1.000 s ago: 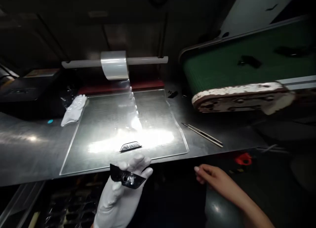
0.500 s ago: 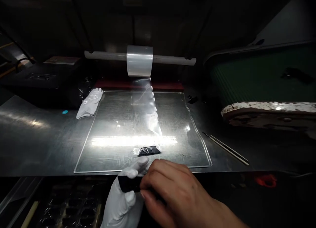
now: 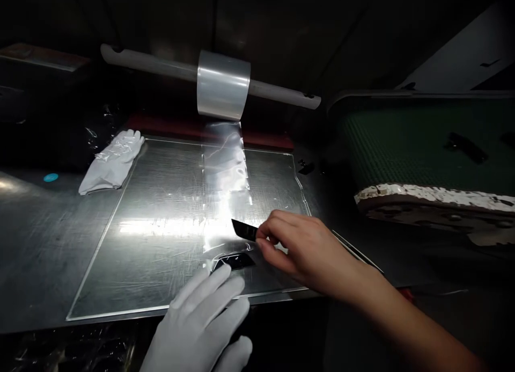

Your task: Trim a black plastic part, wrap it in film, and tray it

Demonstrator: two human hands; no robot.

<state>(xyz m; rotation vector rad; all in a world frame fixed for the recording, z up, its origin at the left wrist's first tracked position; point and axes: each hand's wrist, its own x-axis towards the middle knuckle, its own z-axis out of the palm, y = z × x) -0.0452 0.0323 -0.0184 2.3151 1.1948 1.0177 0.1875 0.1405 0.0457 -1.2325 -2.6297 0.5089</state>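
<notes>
My right hand (image 3: 301, 248), bare, pinches a small black plastic part (image 3: 244, 230) between thumb and fingers and holds it just above the clear film strip (image 3: 225, 173). The strip runs down from a roll of clear film (image 3: 222, 85) on a white bar (image 3: 161, 67) onto a transparent plate (image 3: 140, 243). A second black part (image 3: 235, 262) lies on the film near the plate's front edge. My left hand (image 3: 205, 318), in a white glove, rests with its fingers stretched out flat, fingertips beside that lying part, holding nothing.
A spare white glove (image 3: 110, 162) lies at the plate's back left on the metal table (image 3: 32, 243). A green conveyor belt (image 3: 422, 146) with a worn white end stands at the right. Thin rods (image 3: 356, 251) lie right of the plate. A red strip (image 3: 169, 126) lies behind the plate.
My right hand took the black part out of my gloved left hand and carried it forward over the film. The left hand opened flat. The view shifted closer to the plate.
</notes>
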